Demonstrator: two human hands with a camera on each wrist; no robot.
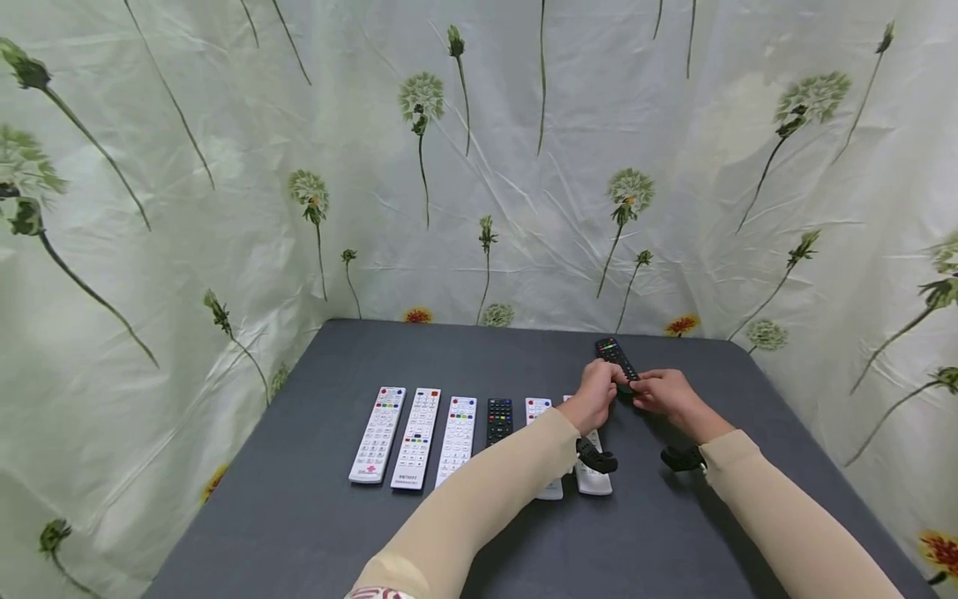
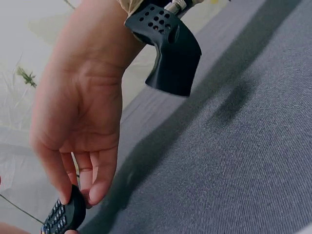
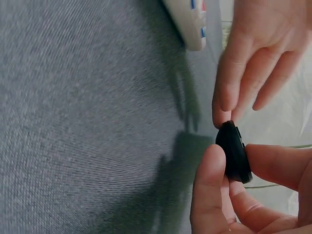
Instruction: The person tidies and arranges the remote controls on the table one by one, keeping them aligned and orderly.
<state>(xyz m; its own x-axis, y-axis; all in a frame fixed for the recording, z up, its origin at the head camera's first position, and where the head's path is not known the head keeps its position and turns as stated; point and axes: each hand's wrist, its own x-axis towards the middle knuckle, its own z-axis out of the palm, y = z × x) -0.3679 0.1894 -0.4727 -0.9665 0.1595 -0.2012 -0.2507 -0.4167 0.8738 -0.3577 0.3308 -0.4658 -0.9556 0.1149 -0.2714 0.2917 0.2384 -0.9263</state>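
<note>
Both hands hold a black remote control (image 1: 615, 356) above the far right part of the table. The left hand (image 1: 596, 393) pinches one side of its near end, thumb on the button face in the left wrist view. At the other side, the right hand (image 1: 666, 394) grips the same end between thumb and fingers. Edge-on in the right wrist view, the remote (image 3: 235, 153) casts a shadow on the cloth below. Nearest to the left wrist lies a white remote (image 1: 594, 478), partly covered by that hand and its wrist camera.
Left of the hands a row of remotes lies on the dark grey table (image 1: 299, 516): white ones such as the leftmost (image 1: 377, 437), and a black one (image 1: 499, 418). The left forearm (image 1: 486, 495) covers parts of several. A flower-printed curtain (image 1: 554, 208) hangs behind.
</note>
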